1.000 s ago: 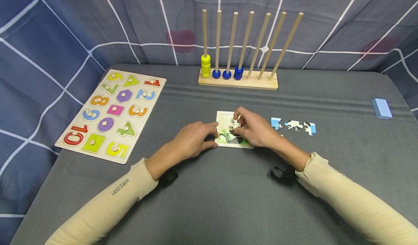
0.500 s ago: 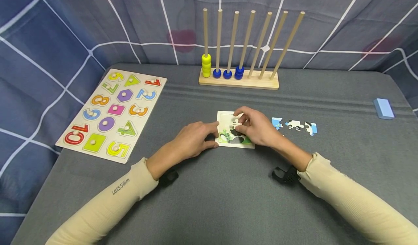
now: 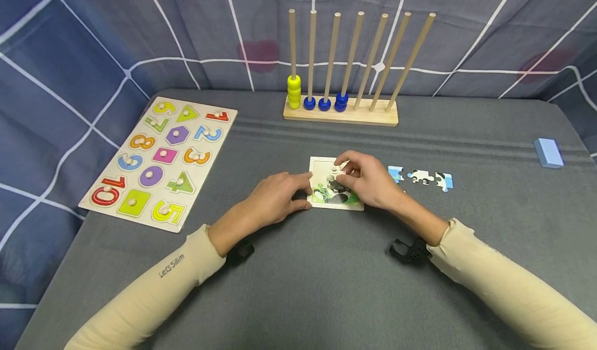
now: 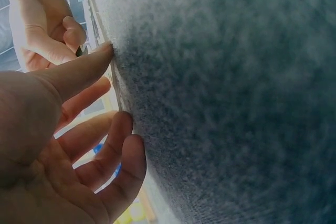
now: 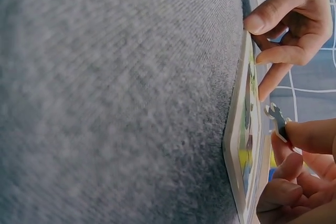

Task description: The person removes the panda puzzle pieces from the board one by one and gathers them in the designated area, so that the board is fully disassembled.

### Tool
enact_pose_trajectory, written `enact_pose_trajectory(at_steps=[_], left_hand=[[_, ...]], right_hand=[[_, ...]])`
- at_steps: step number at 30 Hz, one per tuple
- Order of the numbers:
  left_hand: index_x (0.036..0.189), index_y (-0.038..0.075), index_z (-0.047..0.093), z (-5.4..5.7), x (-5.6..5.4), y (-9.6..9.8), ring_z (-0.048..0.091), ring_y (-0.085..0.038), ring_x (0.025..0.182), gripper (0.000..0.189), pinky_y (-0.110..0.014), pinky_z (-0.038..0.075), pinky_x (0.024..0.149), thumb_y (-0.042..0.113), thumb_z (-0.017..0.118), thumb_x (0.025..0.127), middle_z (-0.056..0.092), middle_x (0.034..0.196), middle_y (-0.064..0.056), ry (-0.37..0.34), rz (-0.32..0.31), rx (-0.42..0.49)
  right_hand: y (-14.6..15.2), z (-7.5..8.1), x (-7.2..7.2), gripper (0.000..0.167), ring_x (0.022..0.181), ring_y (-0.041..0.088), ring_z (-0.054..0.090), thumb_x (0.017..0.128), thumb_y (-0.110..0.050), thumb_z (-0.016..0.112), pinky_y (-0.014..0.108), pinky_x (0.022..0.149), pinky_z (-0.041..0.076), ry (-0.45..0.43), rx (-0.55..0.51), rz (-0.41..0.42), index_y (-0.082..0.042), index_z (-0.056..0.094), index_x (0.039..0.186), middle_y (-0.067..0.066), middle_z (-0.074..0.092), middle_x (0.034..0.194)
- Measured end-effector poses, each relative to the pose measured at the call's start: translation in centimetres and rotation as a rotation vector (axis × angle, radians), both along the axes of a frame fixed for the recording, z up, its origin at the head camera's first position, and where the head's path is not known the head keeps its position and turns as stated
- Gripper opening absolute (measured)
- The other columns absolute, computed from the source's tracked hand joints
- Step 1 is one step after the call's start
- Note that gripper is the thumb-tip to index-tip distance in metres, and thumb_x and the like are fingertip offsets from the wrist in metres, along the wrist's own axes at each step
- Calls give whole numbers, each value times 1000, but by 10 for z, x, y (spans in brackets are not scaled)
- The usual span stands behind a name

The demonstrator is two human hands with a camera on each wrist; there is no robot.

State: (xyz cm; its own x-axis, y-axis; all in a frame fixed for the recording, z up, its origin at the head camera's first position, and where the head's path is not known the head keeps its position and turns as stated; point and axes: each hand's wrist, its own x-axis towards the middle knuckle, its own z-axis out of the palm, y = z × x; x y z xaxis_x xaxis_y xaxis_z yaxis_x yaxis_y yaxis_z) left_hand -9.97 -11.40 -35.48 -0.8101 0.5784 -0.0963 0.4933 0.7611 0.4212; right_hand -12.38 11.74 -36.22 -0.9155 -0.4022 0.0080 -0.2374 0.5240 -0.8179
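Note:
A small wooden puzzle board (image 3: 319, 166) lies mid-table, with green and dark picture pieces set along its near side. At its left edge, my left hand (image 3: 280, 199) rests thumb and fingertips against the rim, fingers relaxed. Over the board's right half, my right hand (image 3: 368, 181) pinches a jigsaw piece (image 5: 278, 121) between thumb and fingers. That piece is tilted and sits just above the board in the right wrist view. Part of the board is hidden under the right hand. To its right lie several loose jigsaw pieces (image 3: 421, 177), white, black and light blue.
Behind stands a wooden bead rack (image 3: 342, 115) with tall pegs and yellow and blue beads. A number-and-shape knob board (image 3: 158, 163) lies at the left. A light blue block (image 3: 549, 153) sits at the far right. Checked cloth (image 3: 210, 28) hangs around the back.
My right hand has shifted slightly away from me over the board, its thumb a little higher on the pinched jigsaw piece. My left hand stays at the board's edge.

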Motion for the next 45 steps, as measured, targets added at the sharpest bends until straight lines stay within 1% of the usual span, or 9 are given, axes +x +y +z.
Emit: enact_pose_trajectory(at_steps=[9, 15, 21, 28, 32, 35, 40, 45], left_hand=[[102, 15, 73, 0, 1, 0, 64, -26, 109, 22, -45, 52, 80, 28, 79, 85, 57, 140, -5, 3, 1, 10], [103, 15, 74, 0, 3, 0, 64, -27, 110, 23, -45, 52, 79, 27, 80, 85, 56, 140, -5, 19, 3, 15], [104, 15, 74, -1, 4, 0, 63, -28, 111, 23, -46, 52, 81, 27, 79, 85, 56, 141, -4, 28, 1, 17], [104, 15, 74, 1, 4, 0, 63, -28, 110, 22, -45, 51, 82, 26, 79, 86, 55, 141, -4, 24, 2, 12], [104, 15, 74, 1, 4, 0, 63, -28, 111, 22, -45, 51, 82, 26, 79, 86, 55, 141, -4, 21, 9, 10], [104, 15, 74, 0, 4, 0, 63, -28, 111, 22, -45, 51, 82, 25, 79, 86, 56, 141, -4, 23, 11, 14], [104, 15, 74, 1, 5, 1, 63, -28, 111, 22, -45, 51, 83, 25, 79, 85, 56, 140, -4, 25, 14, 12], [104, 15, 74, 1, 5, 1, 63, -28, 111, 22, -45, 51, 83, 26, 79, 86, 56, 141, -4, 23, 13, 9]], right_hand=[[9, 3, 8, 18, 58, 14, 47, 91, 1, 66, 27, 54, 39, -1, -58, 16, -4, 65, 107, 6, 63, 79], [25, 2, 15, 16, 60, 14, 45, 91, 2, 64, 27, 56, 37, -10, -76, 8, -3, 65, 106, 6, 58, 75], [52, 2, 24, 16, 64, 14, 48, 92, 2, 63, 27, 59, 39, -10, -42, -15, -3, 65, 107, 6, 58, 78], [87, 6, 36, 18, 62, 14, 52, 93, 0, 63, 26, 55, 41, -22, -15, -46, -3, 65, 111, 8, 62, 79], [106, 6, 40, 19, 63, 14, 53, 92, 0, 65, 24, 56, 42, -3, 13, -69, -4, 65, 111, 7, 63, 81], [118, 4, 44, 21, 62, 11, 52, 92, 0, 66, 24, 55, 40, 12, 33, -88, -4, 66, 112, 6, 63, 80], [132, 1, 47, 21, 59, 8, 49, 90, 1, 67, 25, 53, 38, 26, 55, -109, -3, 66, 111, 4, 62, 76], [135, -3, 47, 20, 57, 6, 49, 89, 4, 64, 25, 52, 38, 31, 63, -107, -1, 66, 109, 4, 62, 74]])
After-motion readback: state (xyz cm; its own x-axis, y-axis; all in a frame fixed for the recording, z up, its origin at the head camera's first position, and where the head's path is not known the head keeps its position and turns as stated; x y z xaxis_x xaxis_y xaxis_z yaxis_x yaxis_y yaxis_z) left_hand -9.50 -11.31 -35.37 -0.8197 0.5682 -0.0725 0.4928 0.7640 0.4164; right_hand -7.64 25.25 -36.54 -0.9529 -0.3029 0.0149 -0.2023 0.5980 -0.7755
